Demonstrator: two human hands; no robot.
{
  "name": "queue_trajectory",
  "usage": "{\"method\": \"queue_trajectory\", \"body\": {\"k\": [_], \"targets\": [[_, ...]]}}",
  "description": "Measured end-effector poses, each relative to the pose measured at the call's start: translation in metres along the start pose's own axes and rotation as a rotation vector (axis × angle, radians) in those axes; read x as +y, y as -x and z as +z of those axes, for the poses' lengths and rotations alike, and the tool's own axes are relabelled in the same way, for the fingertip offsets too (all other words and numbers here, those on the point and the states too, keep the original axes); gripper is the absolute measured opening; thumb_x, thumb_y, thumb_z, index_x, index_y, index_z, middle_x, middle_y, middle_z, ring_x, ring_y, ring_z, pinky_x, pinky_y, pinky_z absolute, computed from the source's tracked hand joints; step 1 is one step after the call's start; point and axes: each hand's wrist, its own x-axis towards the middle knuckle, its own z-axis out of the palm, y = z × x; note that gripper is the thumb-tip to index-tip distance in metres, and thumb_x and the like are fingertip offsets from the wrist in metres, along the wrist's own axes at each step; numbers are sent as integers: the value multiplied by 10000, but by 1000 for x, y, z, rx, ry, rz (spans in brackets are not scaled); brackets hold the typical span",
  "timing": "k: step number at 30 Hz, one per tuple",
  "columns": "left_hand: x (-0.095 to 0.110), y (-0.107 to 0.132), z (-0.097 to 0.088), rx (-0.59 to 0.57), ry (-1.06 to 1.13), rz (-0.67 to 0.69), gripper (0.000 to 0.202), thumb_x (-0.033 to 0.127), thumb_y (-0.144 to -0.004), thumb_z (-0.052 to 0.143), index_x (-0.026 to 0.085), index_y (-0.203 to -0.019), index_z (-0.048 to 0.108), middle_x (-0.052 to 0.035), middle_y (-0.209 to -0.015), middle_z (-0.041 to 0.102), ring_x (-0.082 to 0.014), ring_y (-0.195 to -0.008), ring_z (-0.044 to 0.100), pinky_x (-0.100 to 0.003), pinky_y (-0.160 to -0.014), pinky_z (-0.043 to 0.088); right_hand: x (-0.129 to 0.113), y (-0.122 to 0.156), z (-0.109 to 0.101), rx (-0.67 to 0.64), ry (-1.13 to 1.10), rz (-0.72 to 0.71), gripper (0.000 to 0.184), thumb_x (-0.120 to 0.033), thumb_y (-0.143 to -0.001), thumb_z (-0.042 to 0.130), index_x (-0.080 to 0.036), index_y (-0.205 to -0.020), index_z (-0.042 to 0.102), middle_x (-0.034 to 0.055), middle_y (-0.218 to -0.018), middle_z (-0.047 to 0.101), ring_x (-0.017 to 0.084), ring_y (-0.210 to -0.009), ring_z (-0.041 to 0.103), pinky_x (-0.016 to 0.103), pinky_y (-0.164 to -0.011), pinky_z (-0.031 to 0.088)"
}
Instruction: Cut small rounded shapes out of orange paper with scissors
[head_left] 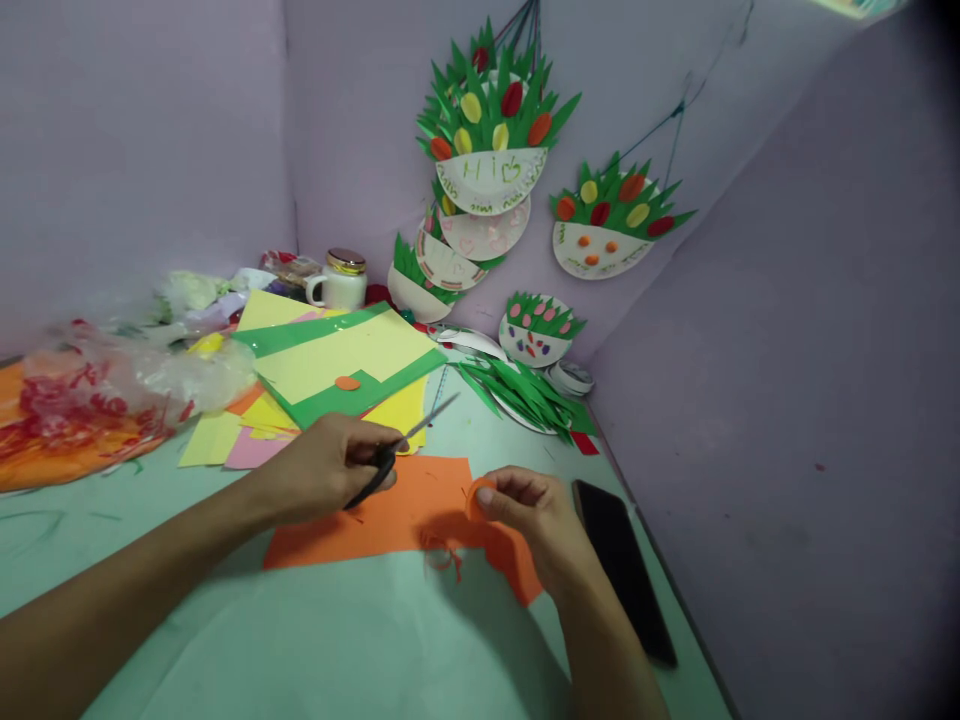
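My left hand (330, 468) is closed around the black handles of a pair of scissors (416, 435), whose blades point up and to the right above the table. My right hand (536, 520) pinches a small orange paper piece (480, 490) between thumb and fingers. Both hands hover over an orange paper sheet (390, 520) lying flat on the pale green table (337, 640). A thin orange paper scrap (448, 555) lies on the sheet near my right hand.
A black phone (622, 565) lies right of my right hand. Behind are stacked yellow and green sheets (337, 370), a plastic bag (112, 390), a white mug (339, 285), cut green paper leaves (525, 395) and paper-plate flower crafts (491, 150) on the purple wall.
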Motion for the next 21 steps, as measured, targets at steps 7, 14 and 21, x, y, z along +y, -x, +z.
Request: {"method": "queue_trajectory", "body": {"k": [7, 14, 21], "targets": [[6, 3, 15, 23, 82, -81, 370, 410, -730, 523, 168, -1011, 516, 8, -675, 548, -122, -577, 484, -218, -485, 381, 8, -3, 14, 210, -213, 29, 215, -298, -492, 790, -157, -595, 663, -34, -463, 562, 72, -408, 433, 204, -415, 279], [16, 12, 30, -14, -402, 37, 264, 225, -709, 447, 210, -933, 587, -7, -704, 610, -151, -617, 513, -237, -574, 349, 16, -1, 23, 226, -275, -5, 219, -309, -523, 787, -155, -631, 674, -8, -550, 620, 89, -476, 513, 194, -434, 311], [20, 14, 29, -23, -389, 63, 278, 202, -704, 444, 234, -937, 593, 7, -708, 626, -147, -616, 522, -232, -569, 333, 13, -1, 24, 288, -324, -9, 220, -296, -497, 798, -165, -623, 674, -6, -556, 631, 99, -472, 527, 198, -431, 325]]}}
